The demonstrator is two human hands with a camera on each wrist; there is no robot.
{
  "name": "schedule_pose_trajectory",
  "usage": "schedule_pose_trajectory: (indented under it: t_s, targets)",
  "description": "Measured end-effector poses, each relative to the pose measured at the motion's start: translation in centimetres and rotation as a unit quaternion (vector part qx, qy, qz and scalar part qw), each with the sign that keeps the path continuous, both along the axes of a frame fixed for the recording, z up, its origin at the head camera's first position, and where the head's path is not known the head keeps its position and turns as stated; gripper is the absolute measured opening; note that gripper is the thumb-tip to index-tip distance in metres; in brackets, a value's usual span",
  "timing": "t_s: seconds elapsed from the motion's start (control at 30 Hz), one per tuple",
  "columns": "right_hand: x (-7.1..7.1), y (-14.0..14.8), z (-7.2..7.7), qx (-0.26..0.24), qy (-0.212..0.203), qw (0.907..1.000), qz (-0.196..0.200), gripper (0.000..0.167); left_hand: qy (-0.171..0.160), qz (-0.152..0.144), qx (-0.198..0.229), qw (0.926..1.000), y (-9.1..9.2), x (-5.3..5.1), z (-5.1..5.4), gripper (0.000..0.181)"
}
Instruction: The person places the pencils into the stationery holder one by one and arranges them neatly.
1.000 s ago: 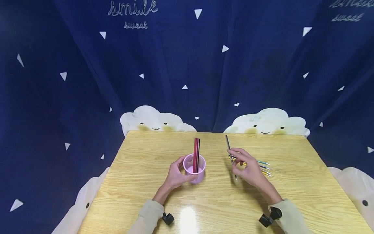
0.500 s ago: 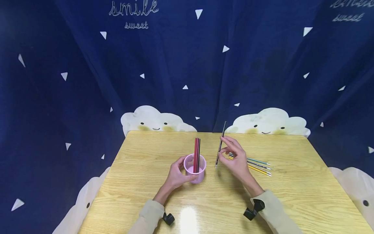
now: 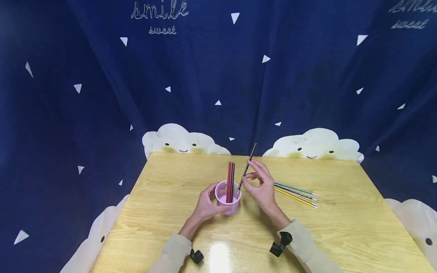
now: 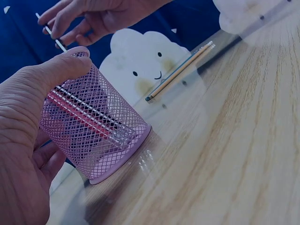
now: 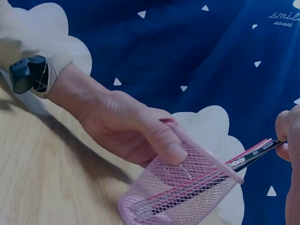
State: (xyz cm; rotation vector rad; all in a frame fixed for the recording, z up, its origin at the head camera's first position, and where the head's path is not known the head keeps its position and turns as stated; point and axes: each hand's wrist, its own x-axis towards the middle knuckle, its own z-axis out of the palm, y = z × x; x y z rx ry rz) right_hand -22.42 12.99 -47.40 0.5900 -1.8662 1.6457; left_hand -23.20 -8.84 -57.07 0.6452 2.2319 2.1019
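Observation:
My left hand [image 3: 208, 204] grips a pink mesh pencil cup [image 4: 101, 122] around its side, thumb near the rim, and the cup stands on the table. Red and black pencils [image 3: 230, 182] lean upright together inside it. Between thumb and fingers of my right hand [image 3: 263, 185], a dark pencil [image 3: 250, 157] is pinched, tilted, its lower end at the cup's right rim. In the right wrist view, that hand shows only at the right edge, and lettering is visible on a black pencil [image 5: 255, 154] at the cup's mouth.
Several pencils, among them a yellow pencil [image 3: 295, 196] and a green pencil [image 3: 297, 188], lie side by side on the wooden table [image 3: 358, 227] to the right. Behind the table hangs a dark blue curtain [image 3: 205, 68] with white triangles and clouds.
My right hand has moved left from above the loose pencils to the cup, carrying the dark pencil, whose top now leans right. The left hand and cup have stayed in place.

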Motion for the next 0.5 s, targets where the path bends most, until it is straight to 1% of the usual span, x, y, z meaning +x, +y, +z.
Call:
schedule_pose_trajectory:
  t_s: [0.03, 0.13, 0.2, 0.27, 0.4, 0.5]
  targets:
    - [0.0, -0.1, -0.2, 0.001, -0.003, 1.0000, 0.000, 0.058, 0.001, -0.001, 0.000, 1.0000, 0.0, 0.2, 0.3, 0.090]
    - [0.0, -0.5, -0.7, 0.014, -0.008, 0.9999, -0.003, 0.060, 0.006, 0.001, -0.003, 1.0000, 0.0, 0.2, 0.3, 0.088]
    - [0.1, -0.7, -0.9, 0.027, -0.008, 0.9996, -0.003, 0.061, 0.009, 0.002, 0.003, 1.0000, 0.1, 0.2, 0.2, 0.088]
    - [0.3, -0.8, -1.1, 0.043, -0.004, 0.9991, -0.004, 0.060, 0.014, 0.004, 0.003, 0.9999, 0.1, 0.0, -0.4, 0.089]
    - [0.7, -0.9, -1.4, 0.070, 0.001, 0.9976, 0.005, 0.057, 0.014, -0.004, 0.009, 0.9999, 0.0, 0.0, -0.4, 0.090]
    - [0.9, -1.0, -1.8, 0.083, 0.006, 0.9965, 0.013, 0.056, 0.015, -0.005, 0.010, 0.9998, -0.1, 0.0, -0.3, 0.088]
